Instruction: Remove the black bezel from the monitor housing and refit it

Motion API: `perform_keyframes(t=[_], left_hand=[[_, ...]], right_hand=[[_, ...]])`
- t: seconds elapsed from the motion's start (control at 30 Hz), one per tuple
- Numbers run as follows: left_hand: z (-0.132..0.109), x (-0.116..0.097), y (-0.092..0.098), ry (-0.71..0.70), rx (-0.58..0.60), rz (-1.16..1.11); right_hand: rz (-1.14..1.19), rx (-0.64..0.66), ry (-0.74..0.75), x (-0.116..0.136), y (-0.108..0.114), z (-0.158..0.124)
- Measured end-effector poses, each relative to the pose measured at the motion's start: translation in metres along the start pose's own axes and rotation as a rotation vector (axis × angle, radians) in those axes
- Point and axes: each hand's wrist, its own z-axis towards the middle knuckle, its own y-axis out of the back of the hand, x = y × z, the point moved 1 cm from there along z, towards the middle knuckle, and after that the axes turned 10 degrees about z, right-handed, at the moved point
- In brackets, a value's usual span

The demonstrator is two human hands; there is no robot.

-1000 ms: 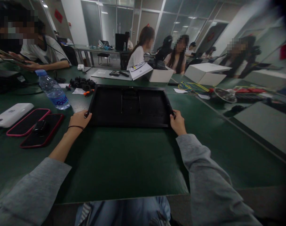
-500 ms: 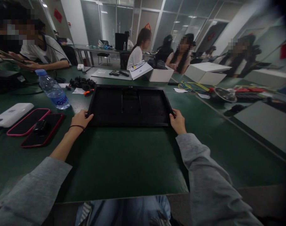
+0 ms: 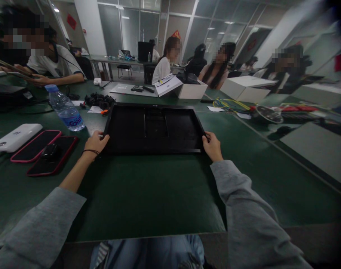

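Spreading across the view, the green table [image 3: 148, 194] carries everything, and on it, straight ahead of the person, lies the black panel [image 3: 155, 129], a wide shallow shell with a raised rim and ribs down its middle, flat on the cloth. Both hands grip its near corners: the left hand [image 3: 95, 144] curls over the near-left corner, fingers hooked on the rim, and the right hand [image 3: 212, 145] clasps the near-right corner the same way, thumb on top. Both are closed on the rim, though how far the fingers reach under it cannot be seen. By my reading the step is taking hold and squaring the panel, with the lift or slide not yet made; any move from here would want both hands working evenly, since the panel is broad and thin and could twist. Left of it stand a water bottle [image 3: 65, 108], then two red-edged phones [image 3: 51, 155] and a white power bank [image 3: 16, 136], all close enough to be knocked. Beyond the far edge sit a white box [image 3: 191, 89] and small black parts [image 3: 100, 100].
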Motion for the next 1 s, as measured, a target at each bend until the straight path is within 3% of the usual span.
perform_keyframes(t=[0.2, 0.33, 0.5, 0.6, 0.77, 0.9, 1.0], left_hand=[[-0.004, 0.003, -0.003, -0.007, 0.009, 0.094], [-0.008, -0.002, -0.007, -0.029, -0.023, 0.039], [-0.011, -0.009, -0.01, -0.213, -0.309, -0.018], [-0.021, -0.018, -0.01, -0.311, -0.407, -0.014], [-0.037, -0.034, -0.017, -0.526, -0.325, 0.053], [-0.039, -0.037, -0.021, -0.521, -0.302, 0.103], [-0.039, -0.036, -0.019, -0.509, -0.307, 0.085]], right_hand=[[-0.035, 0.004, 0.019, 0.004, -0.001, -0.001], [-0.06, -0.024, 0.078, 0.007, -0.001, 0.0], [-0.183, -0.137, 0.167, 0.024, 0.003, -0.004], [-0.24, -0.163, 0.192, 0.041, 0.003, -0.011], [-0.342, 0.028, 0.222, 0.057, -0.006, -0.022], [-0.332, 0.03, 0.208, 0.049, -0.011, -0.02], [-0.244, 0.035, 0.116, 0.037, -0.012, -0.014]])
